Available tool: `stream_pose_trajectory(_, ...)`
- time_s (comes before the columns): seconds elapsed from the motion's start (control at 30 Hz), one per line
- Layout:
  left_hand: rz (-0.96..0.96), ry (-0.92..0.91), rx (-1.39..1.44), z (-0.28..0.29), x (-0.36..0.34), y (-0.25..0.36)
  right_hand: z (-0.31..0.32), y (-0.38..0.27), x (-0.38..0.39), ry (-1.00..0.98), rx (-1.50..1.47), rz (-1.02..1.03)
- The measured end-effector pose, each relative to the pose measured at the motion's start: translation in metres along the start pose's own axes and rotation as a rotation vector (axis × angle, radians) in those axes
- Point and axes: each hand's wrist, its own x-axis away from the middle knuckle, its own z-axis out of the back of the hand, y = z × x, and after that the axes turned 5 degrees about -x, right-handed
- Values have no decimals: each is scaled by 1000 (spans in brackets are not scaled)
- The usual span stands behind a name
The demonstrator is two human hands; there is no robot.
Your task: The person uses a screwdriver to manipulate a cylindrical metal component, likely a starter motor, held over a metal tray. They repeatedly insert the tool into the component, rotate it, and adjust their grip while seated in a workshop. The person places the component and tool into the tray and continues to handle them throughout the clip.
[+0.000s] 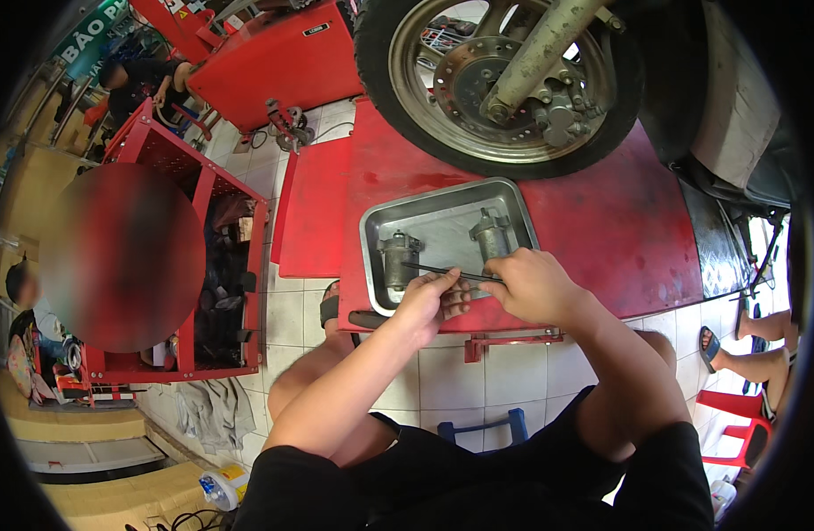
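Over the front of a metal tray (442, 190), both my hands are closed on a thin black rod (457, 273); its exact kind I cannot make out. My left hand (431, 303) pinches it between thumb and fingers, palm partly turned up. Its other end is gripped by my right hand (538, 285), which hides that end. Inside the tray, a grey cylindrical metal motor (398, 258) stands at the left, behind the rod's tip. A second, similar motor (490, 234) sits farther right, partly hidden by my right hand.
The tray rests on a red lift table (601, 230), with a dark tool handle (367, 319) at its front edge. A motorcycle front wheel (504, 88) stands behind. Left are a red tool cart (234, 350) and another person (146, 84); a person's legs (752, 354) show at right.
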Motion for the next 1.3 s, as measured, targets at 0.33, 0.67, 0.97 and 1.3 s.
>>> stream_pose_trajectory(0.33,-50,74,-40,-4,-1,2,-14,15,-7,91,19,24)
stream_pose_trajectory(0.67,-125,159,77,1,-4,-2,-63,21,-30,195,283,62)
stream_pose_trajectory(0.97,-97,149,41,-3,2,-2,-64,21,-32,204,208,37)
stream_pose_trajectory(1.3,-88,135,10,-3,2,-3,-60,20,-31,218,218,67)
